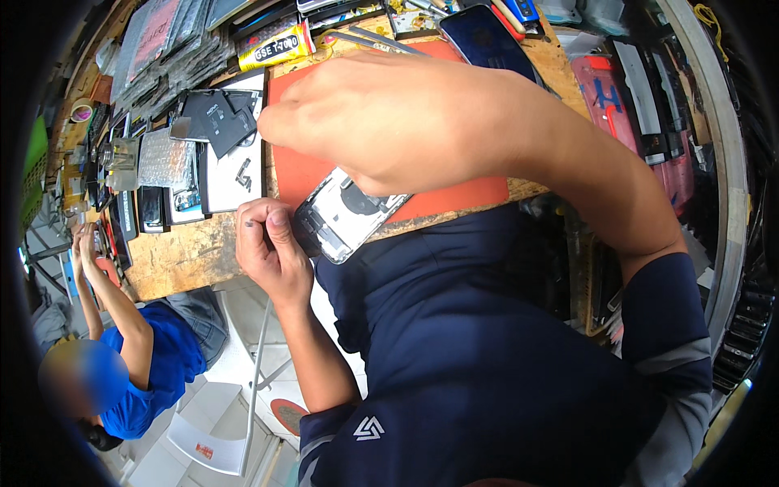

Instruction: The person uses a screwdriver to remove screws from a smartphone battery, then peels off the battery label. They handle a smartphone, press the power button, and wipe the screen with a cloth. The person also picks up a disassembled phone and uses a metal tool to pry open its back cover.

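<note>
My left hand (276,252) is closed on the lower left end of an opened phone housing (345,223), its thumb and curled fingers at the edge. The housing is tilted at the front edge of an orange mat (462,195); its white inside shows a round black patch. My right hand (381,114) is bent over the upper part of the housing and hides it. Its fingers are curled together, and whatever lies in them is hidden. Left of it, a flat black battery-like part (227,126) and small black pieces (243,173) lie on a white surface.
A yellow tube (277,47) and a dark phone (487,42) lie beyond the mat. Bubble-wrapped flat packs (150,57) are stacked at the far left. A person in blue (162,357) sits at the bench's left. A metal rail (725,203) runs along the right.
</note>
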`<state>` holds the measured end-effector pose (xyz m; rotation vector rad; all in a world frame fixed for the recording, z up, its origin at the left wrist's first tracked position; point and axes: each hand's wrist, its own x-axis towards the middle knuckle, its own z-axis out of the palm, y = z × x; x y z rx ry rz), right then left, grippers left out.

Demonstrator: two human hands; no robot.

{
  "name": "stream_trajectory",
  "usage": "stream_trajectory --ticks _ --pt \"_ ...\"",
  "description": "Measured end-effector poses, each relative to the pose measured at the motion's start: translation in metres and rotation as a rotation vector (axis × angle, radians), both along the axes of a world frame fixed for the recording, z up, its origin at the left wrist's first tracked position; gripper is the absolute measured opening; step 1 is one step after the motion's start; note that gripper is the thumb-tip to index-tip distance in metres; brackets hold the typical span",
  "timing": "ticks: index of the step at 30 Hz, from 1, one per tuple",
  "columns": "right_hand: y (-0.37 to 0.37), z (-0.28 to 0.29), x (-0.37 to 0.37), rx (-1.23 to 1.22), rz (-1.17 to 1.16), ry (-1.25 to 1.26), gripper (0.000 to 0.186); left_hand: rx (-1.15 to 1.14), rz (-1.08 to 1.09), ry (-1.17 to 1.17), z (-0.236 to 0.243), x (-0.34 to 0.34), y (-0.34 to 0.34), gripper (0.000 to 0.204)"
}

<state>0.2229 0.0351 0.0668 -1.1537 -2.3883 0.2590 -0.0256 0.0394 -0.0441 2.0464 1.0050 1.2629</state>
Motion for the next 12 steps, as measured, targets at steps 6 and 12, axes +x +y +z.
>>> stream_trajectory --ticks 6,12 --pt "0.005 0.032 -0.014 -0.121 -0.014 -0.294 0.017 -0.095 0.001 -0.010 0.004 0.007 -0.005 0.011" --pt "0.013 0.056 -0.024 -0.360 0.135 -0.405 0.023 0.047 -0.020 0.070 0.009 0.010 0.001 0.010"
